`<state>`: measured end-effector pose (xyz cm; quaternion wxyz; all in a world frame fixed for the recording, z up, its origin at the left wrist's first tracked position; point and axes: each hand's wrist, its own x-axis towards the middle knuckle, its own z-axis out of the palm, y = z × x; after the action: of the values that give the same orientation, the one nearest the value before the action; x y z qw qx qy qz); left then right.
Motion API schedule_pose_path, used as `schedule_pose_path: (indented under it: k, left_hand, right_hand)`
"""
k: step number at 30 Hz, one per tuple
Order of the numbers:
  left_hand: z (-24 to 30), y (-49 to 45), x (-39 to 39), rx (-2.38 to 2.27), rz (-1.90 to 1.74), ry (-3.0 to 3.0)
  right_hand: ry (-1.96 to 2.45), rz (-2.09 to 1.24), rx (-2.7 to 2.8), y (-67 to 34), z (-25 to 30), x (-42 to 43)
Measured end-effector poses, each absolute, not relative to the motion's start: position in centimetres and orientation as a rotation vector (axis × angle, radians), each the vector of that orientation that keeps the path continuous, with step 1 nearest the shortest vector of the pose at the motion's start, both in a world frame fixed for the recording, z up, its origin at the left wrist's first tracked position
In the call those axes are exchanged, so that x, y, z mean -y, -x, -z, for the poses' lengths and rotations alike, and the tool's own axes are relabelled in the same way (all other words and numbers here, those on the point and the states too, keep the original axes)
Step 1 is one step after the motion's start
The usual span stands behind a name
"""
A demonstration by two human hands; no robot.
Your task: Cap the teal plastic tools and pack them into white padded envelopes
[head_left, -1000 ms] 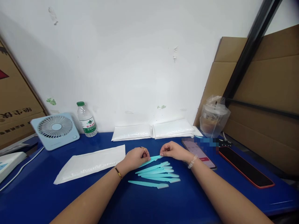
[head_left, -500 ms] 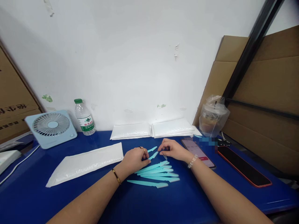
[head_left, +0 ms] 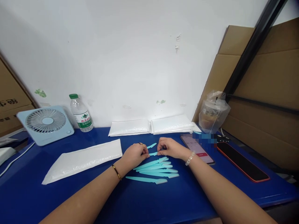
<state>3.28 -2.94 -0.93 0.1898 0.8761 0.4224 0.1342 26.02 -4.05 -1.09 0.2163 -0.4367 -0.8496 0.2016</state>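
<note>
My left hand (head_left: pixel 136 153) is closed, with thumb and fingertips pinching one end of a light-blue eyebrow razor (head_left: pixel 153 154). The fingertips of my right hand (head_left: pixel 171 147) close on the blade end of that same razor, so it lies level between both hands. Behind it, another blue razor (head_left: pixel 152 145) shows partly past my left fingers. Nearer to me, several blue razors (head_left: pixel 154 170) lie fanned and overlapping on the blue table (head_left: pixel 149 199). One single razor (head_left: pixel 146 179) rests apart at the front of them.
To the left lie a white padded mailer (head_left: pixel 86 160), a blue fan (head_left: pixel 48 124) and a water bottle (head_left: pixel 81 115). More white mailers (head_left: pixel 171 124) are stacked by the wall. A lit phone (head_left: pixel 197 149), a dark phone (head_left: pixel 243 161) and a bagged drink cup (head_left: pixel 212 113) stand or lie right.
The held razor has turned from slanted to nearly level. My right fingers have moved onto its blade end; a small clear piece seen under them earlier no longer shows. The camera view has shifted slightly.
</note>
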Motion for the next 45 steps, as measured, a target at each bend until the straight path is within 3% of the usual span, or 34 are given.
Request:
schedule_pose_path:
  k: [9, 22, 28, 34, 45]
  left_hand:
    - [1.1, -2.7, 3.3, -1.201, -0.582, -2.524]
    - [1.3, -2.4, 3.0, -1.048, -0.457, -2.525]
    - [1.2, -2.7, 3.3, -1.082, -0.497, -2.53]
    - [0.2, -3.1, 4.5, -0.938, -0.432, -2.545]
    - [0.2, -2.3, 3.4, -1.074, -0.407, -2.5]
  right_hand:
    - [1.455, -0.496, 2.262, -28.3, -0.1, 4.8]
    - [1.478, -0.384, 2.204, -28.6, -0.1, 4.2]
    - [1.199, -0.783, 2.427, -27.8, -1.7, 5.9]
    - [1.268, -0.958, 2.432, -27.3, -1.1, 5.6]
    - [1.479, -0.903, 2.146, -29.5, -0.8, 4.7]
